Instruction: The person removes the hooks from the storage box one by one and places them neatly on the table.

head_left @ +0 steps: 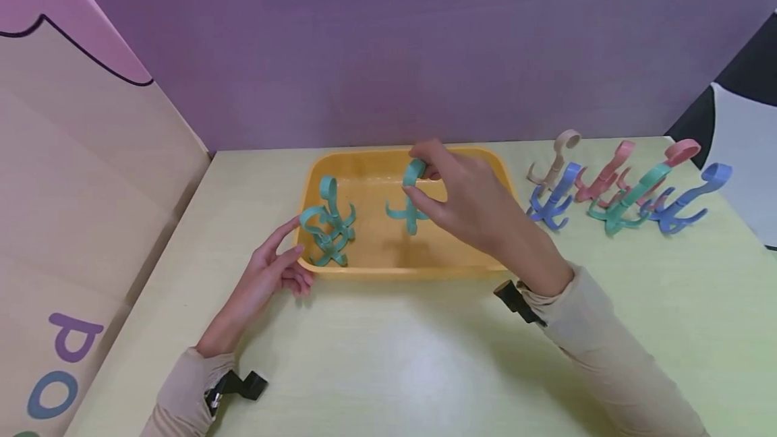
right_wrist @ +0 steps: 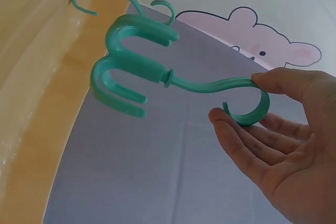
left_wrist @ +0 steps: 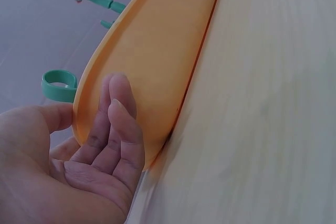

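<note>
Over the yellow tray, my right hand pinches the curled top of a green rotating hook between thumb and fingers. The hook's prongs point down, above the tray floor. Two more green hooks stand close together at the tray's left end, partly overlapping. My left hand holds the tray's front left corner, thumb at the rim. In the left wrist view, several fingers lie along the outer wall of the tray.
Right of the tray stands a group of hooks: a beige one, pink ones, blue ones and a green one. A purple wall rises behind the pale table; a printed panel borders the left.
</note>
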Tool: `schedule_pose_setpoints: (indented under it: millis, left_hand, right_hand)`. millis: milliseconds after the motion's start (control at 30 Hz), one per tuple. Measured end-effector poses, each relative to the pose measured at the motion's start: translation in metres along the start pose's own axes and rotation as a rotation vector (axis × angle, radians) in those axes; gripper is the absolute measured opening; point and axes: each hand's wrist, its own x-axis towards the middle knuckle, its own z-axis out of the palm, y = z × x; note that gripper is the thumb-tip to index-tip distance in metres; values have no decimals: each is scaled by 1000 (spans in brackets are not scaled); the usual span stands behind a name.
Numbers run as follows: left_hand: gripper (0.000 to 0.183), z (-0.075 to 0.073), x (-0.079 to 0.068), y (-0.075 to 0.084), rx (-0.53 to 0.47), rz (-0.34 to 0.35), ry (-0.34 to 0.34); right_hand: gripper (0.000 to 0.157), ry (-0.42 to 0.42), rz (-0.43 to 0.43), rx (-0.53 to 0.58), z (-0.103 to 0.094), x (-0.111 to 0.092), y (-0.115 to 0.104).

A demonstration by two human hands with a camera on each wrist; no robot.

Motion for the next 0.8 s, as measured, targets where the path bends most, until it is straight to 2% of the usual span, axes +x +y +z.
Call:
schedule_pose_setpoints:
  millis: [367, 800]
  left_hand:
    - [55, 1, 0, -1, -2, 0, -5]
    - [56, 1, 1, -1, 10, 2, -1]
  right_hand:
    - [35, 40, -114, -106, -12, -20, -4]
    - [41, 78, -90, -172, -32, -45, 4]
